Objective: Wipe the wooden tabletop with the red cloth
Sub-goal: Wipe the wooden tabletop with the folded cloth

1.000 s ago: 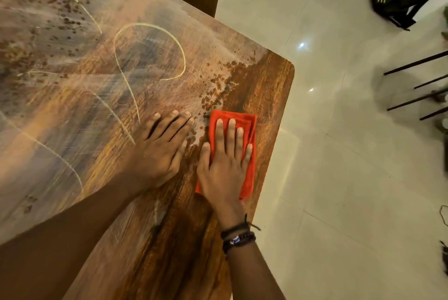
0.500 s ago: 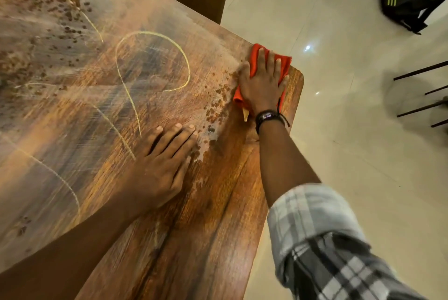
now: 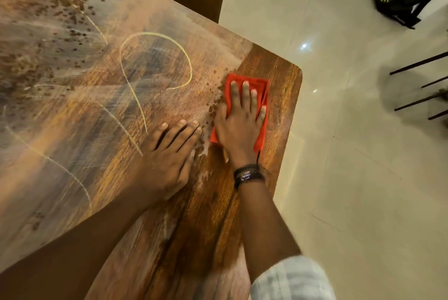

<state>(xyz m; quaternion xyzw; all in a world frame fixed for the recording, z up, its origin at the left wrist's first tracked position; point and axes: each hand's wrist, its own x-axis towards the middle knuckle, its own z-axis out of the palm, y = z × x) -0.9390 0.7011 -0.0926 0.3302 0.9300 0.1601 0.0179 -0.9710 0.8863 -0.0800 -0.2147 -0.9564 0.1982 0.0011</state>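
Right hand flat, fingers straight, pressed folded red fabric cloth onto brown wooden tabletop near far right corner. Left hand flat, holding nothing, braced just beside. Risk: outward stroke could run cloth off table edge; whitish film leftward could smear.

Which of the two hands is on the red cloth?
The right hand, the one with dark wristbands, presses flat on the red cloth; the left hand rests on bare tabletop.
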